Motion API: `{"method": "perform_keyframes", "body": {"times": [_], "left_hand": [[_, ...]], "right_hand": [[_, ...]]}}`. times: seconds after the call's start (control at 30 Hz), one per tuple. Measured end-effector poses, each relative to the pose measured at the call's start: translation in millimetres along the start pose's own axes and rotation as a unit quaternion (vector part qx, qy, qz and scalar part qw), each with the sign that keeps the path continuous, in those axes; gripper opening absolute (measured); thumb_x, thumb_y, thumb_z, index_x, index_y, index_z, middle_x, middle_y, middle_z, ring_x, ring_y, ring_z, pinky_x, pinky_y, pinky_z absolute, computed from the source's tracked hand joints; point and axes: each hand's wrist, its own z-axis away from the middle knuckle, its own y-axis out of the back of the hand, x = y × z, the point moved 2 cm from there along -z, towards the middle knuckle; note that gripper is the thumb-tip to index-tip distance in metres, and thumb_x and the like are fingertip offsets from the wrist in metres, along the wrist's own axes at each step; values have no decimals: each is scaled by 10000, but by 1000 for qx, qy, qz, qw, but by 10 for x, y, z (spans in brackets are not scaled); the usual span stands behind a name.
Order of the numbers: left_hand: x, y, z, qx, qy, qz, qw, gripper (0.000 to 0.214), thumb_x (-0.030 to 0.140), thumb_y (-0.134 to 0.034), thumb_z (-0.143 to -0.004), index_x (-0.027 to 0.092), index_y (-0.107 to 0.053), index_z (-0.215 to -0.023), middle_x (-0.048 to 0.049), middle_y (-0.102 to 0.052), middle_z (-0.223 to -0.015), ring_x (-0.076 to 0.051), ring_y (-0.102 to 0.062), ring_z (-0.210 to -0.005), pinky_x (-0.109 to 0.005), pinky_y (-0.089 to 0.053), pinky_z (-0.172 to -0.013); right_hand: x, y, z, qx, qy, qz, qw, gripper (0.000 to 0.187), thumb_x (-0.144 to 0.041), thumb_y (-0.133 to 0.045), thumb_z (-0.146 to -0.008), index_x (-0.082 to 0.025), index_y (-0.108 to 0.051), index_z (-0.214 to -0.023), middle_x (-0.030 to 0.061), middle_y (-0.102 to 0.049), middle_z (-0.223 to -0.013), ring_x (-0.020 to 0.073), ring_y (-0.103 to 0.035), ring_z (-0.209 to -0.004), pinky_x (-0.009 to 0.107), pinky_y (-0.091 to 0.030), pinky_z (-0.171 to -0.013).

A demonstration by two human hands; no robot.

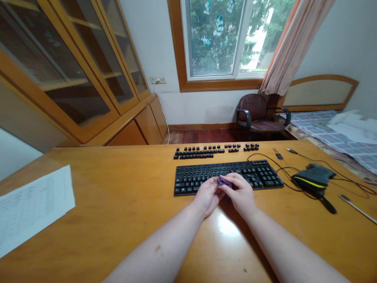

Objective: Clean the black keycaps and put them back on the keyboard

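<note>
My left hand (208,195) is closed, pinching a small dark piece that looks like a keycap (219,182), mostly covered by the fingers. Against it, my right hand (240,192) presses a bunched purple cloth (225,182) between thumb and fingers. Both hands meet just above the front edge of a black keyboard (188,184), hiding part of its lower middle. The keyboard's upper rows show small bare switches, while keycaps still sit on the lower rows and the number pad. Behind it, several loose black keycaps (196,156) lie in rows on the wooden desk (118,204).
Right of the keyboard lie a black cable (312,158), a small black puller with wire loops (279,156), a grey and black brush-like tool (315,179) and a thin white stick (359,209). Printed papers (38,204) rest at left. A chair (255,112) stands beyond the desk.
</note>
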Motion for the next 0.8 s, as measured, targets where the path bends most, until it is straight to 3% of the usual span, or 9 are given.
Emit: {"method": "perform_keyframes", "body": {"times": [0.13, 0.27, 0.37, 0.5, 0.8], "left_hand": [[17, -2, 10, -15, 20, -4, 1000, 171, 151, -703, -677, 105, -613, -814, -42, -613, -773, -91, -560, -699, -215, -436, -705], [12, 34, 3, -12, 37, 10, 999, 170, 163, -705, -684, 101, -610, -810, -13, -573, -680, -52, -505, -581, -169, -404, -581], [9, 49, -10, 21, -1, 18, 1000, 196, 166, -727, -656, 117, -609, -804, -1, -574, -668, -52, -506, -572, -164, -398, -556], [24, 21, -7, 51, -68, 12, 996, 231, 181, -773, -589, 128, -618, -753, -16, -625, -729, -83, -566, -659, -197, -442, -651], [28, -4, 12, 53, -105, -51, 992, 242, 180, -793, -530, 117, -639, -705, -30, -649, -724, -113, -595, -676, -247, -465, -712]], "right_hand": [[-19, 11, -26, -1, 5, -14, 1000, 179, -195, -669, -697, -270, -712, -855, 16, -609, -765, 155, -580, -730, 313, -500, -684], [-33, 16, -49, -19, 0, -37, 999, 130, -216, -624, -744, -264, -719, -819, 26, -613, -754, 153, -583, -724, 304, -500, -666], [-20, 9, -31, -10, -20, -29, 999, 132, -232, -606, -763, -250, -715, -836, 36, -618, -788, 162, -586, -755, 311, -495, -688], [-17, -28, 25, -4, -33, -6, 999, 198, -239, -640, -737, -257, -697, -927, 31, -609, -824, 169, -577, -785, 323, -479, -728], [-75, -25, 41, 17, -17, -1, 1000, 170, -237, -657, -723, -255, -705, -885, 29, -601, -797, 169, -571, -763, 321, -480, -706]]}}
